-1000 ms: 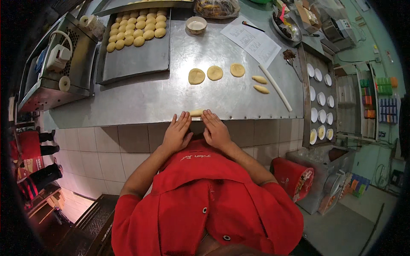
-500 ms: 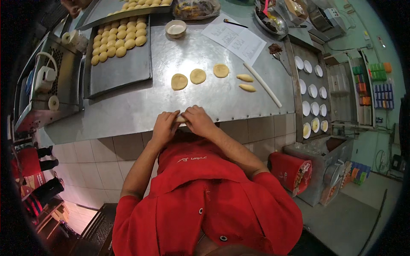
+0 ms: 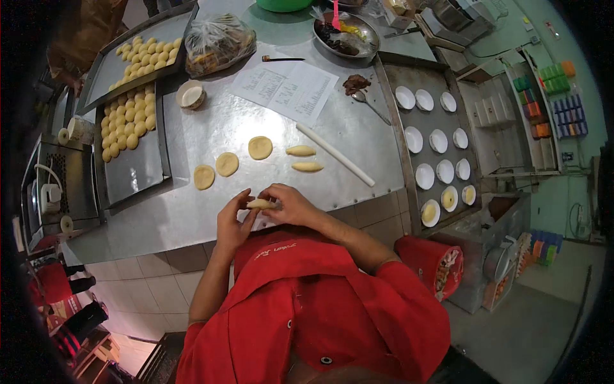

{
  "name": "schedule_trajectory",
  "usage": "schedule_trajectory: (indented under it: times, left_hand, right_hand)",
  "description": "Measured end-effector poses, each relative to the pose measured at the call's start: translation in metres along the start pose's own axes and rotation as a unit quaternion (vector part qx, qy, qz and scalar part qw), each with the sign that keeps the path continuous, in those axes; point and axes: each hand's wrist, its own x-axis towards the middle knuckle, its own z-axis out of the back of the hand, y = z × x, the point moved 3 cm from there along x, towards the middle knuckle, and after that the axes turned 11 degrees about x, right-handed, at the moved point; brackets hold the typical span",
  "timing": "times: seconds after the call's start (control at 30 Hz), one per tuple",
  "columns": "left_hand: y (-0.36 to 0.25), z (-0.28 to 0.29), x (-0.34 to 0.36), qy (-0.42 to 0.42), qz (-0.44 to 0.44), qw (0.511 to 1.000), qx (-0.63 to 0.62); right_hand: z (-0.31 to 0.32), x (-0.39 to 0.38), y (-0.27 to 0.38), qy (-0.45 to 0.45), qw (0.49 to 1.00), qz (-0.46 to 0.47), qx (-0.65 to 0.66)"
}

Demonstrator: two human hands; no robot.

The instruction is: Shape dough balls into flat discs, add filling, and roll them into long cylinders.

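Over the table's front edge, my left hand [image 3: 234,219] and my right hand [image 3: 291,205] grip a spindle-shaped piece of dough [image 3: 261,204] from its two ends. Both sets of fingers are closed on it. Just beyond, three flat dough rounds [image 3: 227,164] lie in a slanting row on the metal table [image 3: 211,221]. To their right rest two shaped dough pieces [image 3: 300,150] with pointed ends. A white rolling pin [image 3: 336,155] lies slantwise beside these. Farther back, a spoon [image 3: 371,107] lies against a lump of brown filling [image 3: 355,83].
On the right, a tray [image 3: 419,77] holds white paper cups, several containing dough. Trays of dough balls [image 3: 132,121] stand at the left. Toward the back are printed sheets [image 3: 284,89], a small bowl [image 3: 191,95], a plastic bag [image 3: 219,45] and a metal bowl [image 3: 368,51].
My view has turned rightward, so the table's things appear shifted left. The dough between my fingers shows more fully now, raised and pointed, and my hands have parted slightly around it.
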Motion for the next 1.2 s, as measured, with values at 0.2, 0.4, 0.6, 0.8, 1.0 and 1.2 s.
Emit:
schedule_trajectory:
  times: [0.2,0.4,0.6,0.8,1.0,1.2]
  left_hand:
    - [-0.026,-0.039,0.031,-0.046,0.039,0.997,-0.043]
    - [-0.001,-0.06,0.029,-0.083,0.035,0.993,0.073]
    - [0.018,-0.049,0.018,-0.141,0.069,0.978,0.136]
    - [0.035,-0.027,-0.011,-0.254,0.081,0.942,0.206]
    - [0.048,-0.026,-0.001,-0.24,0.049,0.937,0.25]
    - [0.009,-0.074,0.065,-0.094,-0.093,0.985,0.112]
  right_hand:
    - [0.116,-0.015,-0.009,-0.126,0.991,0.0,-0.056]
    - [0.214,-0.008,-0.014,-0.23,0.956,0.041,-0.179]
    - [0.234,-0.007,-0.056,-0.14,0.908,-0.029,-0.394]
    - [0.23,-0.015,-0.056,-0.177,0.914,-0.029,-0.365]
    - [0.216,-0.021,-0.03,-0.26,0.854,-0.02,-0.449]
    - [0.166,-0.03,-0.018,-0.194,0.932,0.096,-0.291]
